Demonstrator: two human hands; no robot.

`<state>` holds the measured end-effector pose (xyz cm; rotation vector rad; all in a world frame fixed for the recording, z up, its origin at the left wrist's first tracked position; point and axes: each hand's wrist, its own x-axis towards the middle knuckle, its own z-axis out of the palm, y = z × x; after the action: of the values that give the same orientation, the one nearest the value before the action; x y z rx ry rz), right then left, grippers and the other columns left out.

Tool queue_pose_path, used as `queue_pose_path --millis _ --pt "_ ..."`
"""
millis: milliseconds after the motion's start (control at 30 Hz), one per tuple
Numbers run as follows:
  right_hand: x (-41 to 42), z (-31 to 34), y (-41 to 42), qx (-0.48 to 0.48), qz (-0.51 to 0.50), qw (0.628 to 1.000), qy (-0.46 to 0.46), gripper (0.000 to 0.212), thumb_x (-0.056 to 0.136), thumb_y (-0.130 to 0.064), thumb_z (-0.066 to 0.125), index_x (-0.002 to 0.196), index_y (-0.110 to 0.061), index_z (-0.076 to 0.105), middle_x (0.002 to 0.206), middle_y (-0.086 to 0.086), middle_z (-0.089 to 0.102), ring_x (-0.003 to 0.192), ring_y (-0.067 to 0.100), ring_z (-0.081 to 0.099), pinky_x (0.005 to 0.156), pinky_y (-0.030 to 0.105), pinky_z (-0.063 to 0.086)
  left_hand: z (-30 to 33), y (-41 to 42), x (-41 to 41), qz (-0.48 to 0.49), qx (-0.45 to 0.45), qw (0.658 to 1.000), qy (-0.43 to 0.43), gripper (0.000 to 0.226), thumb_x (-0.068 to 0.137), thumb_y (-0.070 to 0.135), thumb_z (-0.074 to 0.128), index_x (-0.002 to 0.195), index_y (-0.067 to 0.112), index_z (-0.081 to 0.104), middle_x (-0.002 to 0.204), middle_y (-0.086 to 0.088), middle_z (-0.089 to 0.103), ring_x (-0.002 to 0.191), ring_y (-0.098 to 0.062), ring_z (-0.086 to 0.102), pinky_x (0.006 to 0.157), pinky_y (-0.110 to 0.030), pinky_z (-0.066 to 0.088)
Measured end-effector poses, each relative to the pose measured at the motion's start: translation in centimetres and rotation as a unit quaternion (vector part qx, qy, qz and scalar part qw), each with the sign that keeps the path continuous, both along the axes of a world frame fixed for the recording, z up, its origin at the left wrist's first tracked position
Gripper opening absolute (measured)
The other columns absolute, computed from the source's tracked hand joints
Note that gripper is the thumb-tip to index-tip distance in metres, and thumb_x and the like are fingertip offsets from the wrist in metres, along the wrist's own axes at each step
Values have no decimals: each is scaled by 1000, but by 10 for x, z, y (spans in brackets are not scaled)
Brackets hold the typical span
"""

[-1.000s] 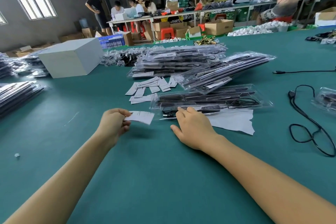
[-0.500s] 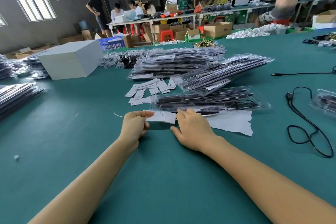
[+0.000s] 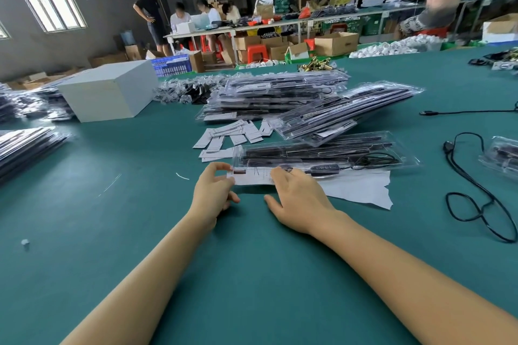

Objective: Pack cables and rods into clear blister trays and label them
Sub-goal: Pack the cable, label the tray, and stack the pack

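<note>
Green table point(image 3: 84, 232): I see left hand point(image 3: 213, 193) has brought label point(image 3: 252, 176) onto tray point(image 3: 322, 152), still pinching its end; right hand point(image 3: 297, 196) flat, fingers pressing it. Labelling nearly done.

A packing workshop: a long green bench point(image 3: 252, 274) stacked with filled blister trays point(image 3: 280, 92), cardboard boxes point(image 3: 335, 43) behind, workers point(image 3: 179, 18) seated at tables.
</note>
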<state>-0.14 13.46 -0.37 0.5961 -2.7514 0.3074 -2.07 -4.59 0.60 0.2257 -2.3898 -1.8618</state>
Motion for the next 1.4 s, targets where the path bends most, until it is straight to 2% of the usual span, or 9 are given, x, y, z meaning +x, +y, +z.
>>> queue_pose_path --millis 233,433,600,767,833,900,1100,1300,1400 --pt "2 -2 0 0 -14 1000 21 29 95 -34 41 107 -9 51 104 7 60 92 28 54 78 34 37 -13 -1 3 -24 -135 988 65 9 95 18 52 98 22 44 66 12 68 45 -15 60 45 -23 40" --pt "2 -6 -4 2 -59 998 26 23 96 -18 36 104 -7 54 108 10 59 97 28 55 81 33 39 -12 10 6 -5 -228 970 83 15 92 26 60 94 13 54 98 3 68 42 -9 60 69 -32 53" --pt "2 -9 -5 17 -61 997 43 25 94 -12 37 110 -3 55 111 13 59 99 29 54 83 34 40 -12 19 11 34 -363 926 96 27 93 36 58 105 12 53 100 -7 68 82 -30 62 72 -36 46" --pt "5 -5 -7 31 -69 997 27 19 90 -7 44 100 0 59 100 17 62 91 31 57 79 36 43 -13 19 11 52 -341 929 134 35 88 30 67 112 7 55 103 -8 61 88 -29 58 73 -31 37" --pt "7 0 -8 44 -75 996 30 5 78 -4 62 81 0 62 80 17 64 73 30 59 65 32 47 -14 19 12 52 -331 931 142 34 87 27 68 110 5 55 105 -8 61 85 -28 58 73 -31 37" --pt "8 3 -10 52 -89 993 53 17 56 -4 77 60 -6 61 58 10 59 53 24 56 50 25 43 -14 19 13 46 -328 933 143 32 87 27 68 109 6 57 104 -6 62 84 -25 59 75 -31 40" --pt "6 -6 -10 119 -123 983 66 20 87 -6 43 100 -4 58 97 12 55 94 27 50 70 31 37 -10 5 9 -16 -234 965 116 25 87 27 68 112 26 69 96 12 68 76 0 56 67 -5 38" --pt "13 4 -9 104 -187 973 81 15 68 -14 72 75 -2 66 75 13 60 78 31 58 50 27 40 -14 7 6 -112 -337 924 139 37 96 21 54 132 26 56 121 13 56 85 -10 54 76 -17 35" --pt "18 8 -12 72 -209 971 92 19 50 -9 80 59 -6 63 75 15 61 58 27 55 37 21 25 -17 8 8 -139 -395 894 157 37 99 23 48 134 31 55 127 11 50 103 -12 50 89 -27 42"
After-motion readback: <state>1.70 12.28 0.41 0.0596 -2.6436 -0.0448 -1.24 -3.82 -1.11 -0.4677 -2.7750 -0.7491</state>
